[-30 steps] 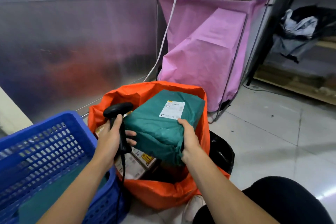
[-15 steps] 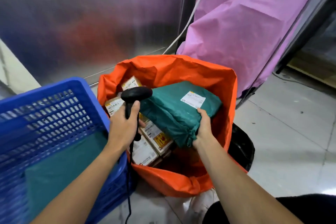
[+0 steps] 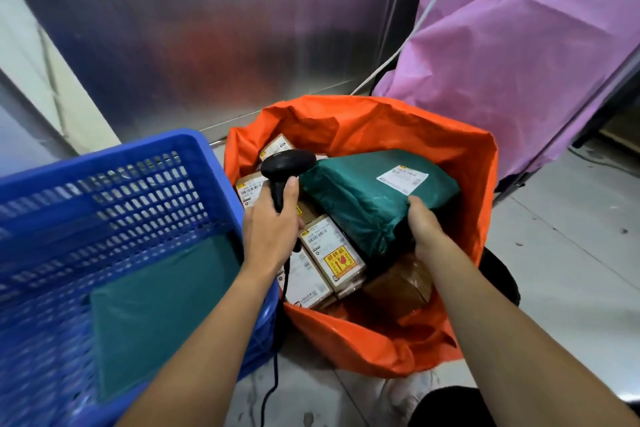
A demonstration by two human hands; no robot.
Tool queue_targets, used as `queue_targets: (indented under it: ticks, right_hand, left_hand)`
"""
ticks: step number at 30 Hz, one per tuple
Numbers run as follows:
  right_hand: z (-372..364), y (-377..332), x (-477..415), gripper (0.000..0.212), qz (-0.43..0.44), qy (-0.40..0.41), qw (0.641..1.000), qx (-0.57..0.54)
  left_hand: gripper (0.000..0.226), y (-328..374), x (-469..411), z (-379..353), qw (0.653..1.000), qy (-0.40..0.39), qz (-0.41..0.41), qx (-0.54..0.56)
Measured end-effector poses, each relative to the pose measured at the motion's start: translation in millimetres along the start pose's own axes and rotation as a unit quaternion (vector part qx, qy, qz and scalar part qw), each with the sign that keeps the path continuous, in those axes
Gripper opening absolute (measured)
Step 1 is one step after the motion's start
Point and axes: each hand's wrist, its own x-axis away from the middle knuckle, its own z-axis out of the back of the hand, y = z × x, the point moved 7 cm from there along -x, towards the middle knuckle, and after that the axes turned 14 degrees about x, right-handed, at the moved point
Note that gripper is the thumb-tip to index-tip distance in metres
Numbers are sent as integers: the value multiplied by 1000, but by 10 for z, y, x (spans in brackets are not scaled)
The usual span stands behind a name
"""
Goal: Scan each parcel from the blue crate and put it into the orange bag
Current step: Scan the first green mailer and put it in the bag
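Your right hand [image 3: 420, 225] grips the green parcel [image 3: 374, 198] at its near edge, inside the orange bag [image 3: 363, 121], atop boxes. Your left hand [image 3: 272, 229] clasps the black scanner [image 3: 287, 166].

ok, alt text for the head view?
A right hand holds a green parcel inside an orange bag, over cardboard boxes; the left hand grips a black scanner beside it. A blue crate at left holds a second parcel.

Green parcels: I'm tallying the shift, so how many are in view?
2. One green parcel lies in the orange bag, held by the right hand; a second green parcel lies flat in the blue crate. Others may be hidden underneath.
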Motion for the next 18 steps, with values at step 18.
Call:
queue_targets:
  ticks: [18]
  right_hand:
    - [45, 101, -97, 83, 109, 145, 919, 349]
  left_hand:
    - [34, -124, -47, -15, 1000, -12, -2, 4]
